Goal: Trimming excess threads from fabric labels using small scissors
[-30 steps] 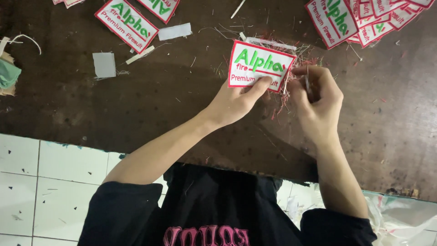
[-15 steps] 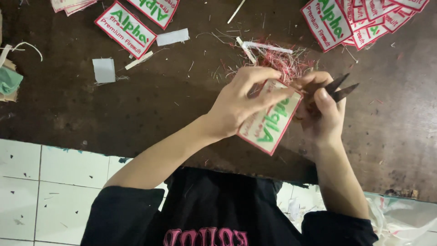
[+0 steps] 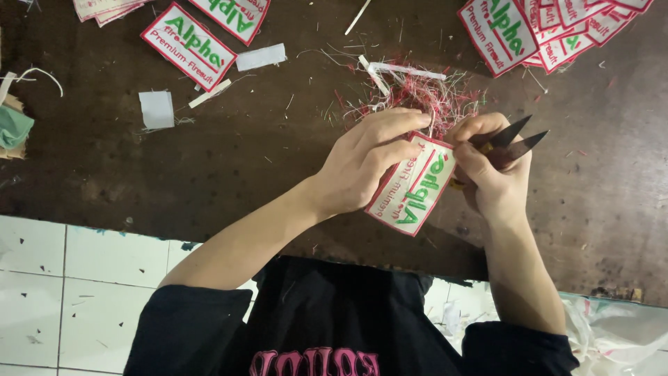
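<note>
I see the left hand (image 3: 365, 163) pinching a white embroidered patch (image 3: 414, 184) with red border and green lettering, fingers (image 3: 396, 122) closed over its upper edge, patch held tilted just above the dark brown surface (image 3: 243, 167) in front of the body. The right hand (image 3: 490, 167) touches the patch's right edge, fingers wrapped shut around dark thread snips (image 3: 511, 139), the two pointed blades sticking out up and right, slightly parted. Just behind both hands sits a pile of red and pale thread trimmings (image 3: 431, 94) with a couple of white strips on it. Top right, a fanned stack of matching patches (image 3: 550, 31), partly cut off by the frame. Top left, two more patches (image 3: 189, 45) lying flat, another stack at the edge. Near them small white backing scraps (image 3: 156, 109) and one longer piece (image 3: 261, 57). Far left edge a green fabric bit (image 3: 12, 129) with white cord. White tiled floor (image 3: 69, 292) below the surface edge; black sleeves and top in lower frame.
</note>
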